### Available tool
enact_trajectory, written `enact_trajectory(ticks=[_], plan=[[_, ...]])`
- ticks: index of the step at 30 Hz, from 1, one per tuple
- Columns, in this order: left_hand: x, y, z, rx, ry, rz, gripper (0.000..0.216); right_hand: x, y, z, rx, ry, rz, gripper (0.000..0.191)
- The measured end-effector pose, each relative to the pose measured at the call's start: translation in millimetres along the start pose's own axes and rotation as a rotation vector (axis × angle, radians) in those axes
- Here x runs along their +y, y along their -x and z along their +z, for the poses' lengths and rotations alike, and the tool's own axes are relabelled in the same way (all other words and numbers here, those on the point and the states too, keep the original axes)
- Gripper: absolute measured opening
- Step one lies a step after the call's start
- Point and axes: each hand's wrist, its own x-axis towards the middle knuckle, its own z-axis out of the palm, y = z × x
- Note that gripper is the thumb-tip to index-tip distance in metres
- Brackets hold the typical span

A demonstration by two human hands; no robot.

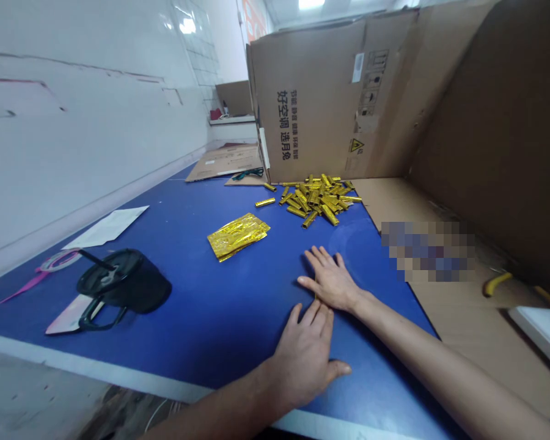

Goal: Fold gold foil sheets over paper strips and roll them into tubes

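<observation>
Presently, the left hand [305, 360] and the right hand [330, 281] lie open, palms down with fingers spread, on a blue laminate counter [220, 324]; neither grips anything. A tiny gold glint [315, 297] shows beside the right hand's heel, too small to identify. Ahead of the right hand and to its left lies a flat crinkled gold foil sheet [237, 236]. Farther ahead of that hand sits a heap of short gold foil-wrapped tubes [318, 198], with two loose gold tubes [264, 202] just off its left side. A tan corrugated cardboard panel [330, 104] stands upright against the heap's far edge, apparently as a backstop to keep rolling tubes on the counter. Well left of the left hand, a black round plastic container [123, 281] lies tilted. The flat hands appear to be resting rather than holding.
</observation>
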Motion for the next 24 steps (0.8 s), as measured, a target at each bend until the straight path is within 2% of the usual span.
enact_trajectory(ticks=[6, 17, 24], plan=[[-0.6, -1.3, 0.6, -0.031, 0.029, -0.006, 0.073, -10.0, -3.5, 3.6, -0.118, 0.048, -0.053, 0.074], [-3.2, -0.7, 2.7, -0.074, 0.032, 0.008, 0.075, 5.6, -36.5, 6.5, -0.027, 0.118, -0.009, 0.074], [-7.4, 1.5, 1.7, -0.026, -0.007, 0.037, 0.071, 7.6, -32.1, 4.1, -0.005, 0.137, 0.063, 0.069]])
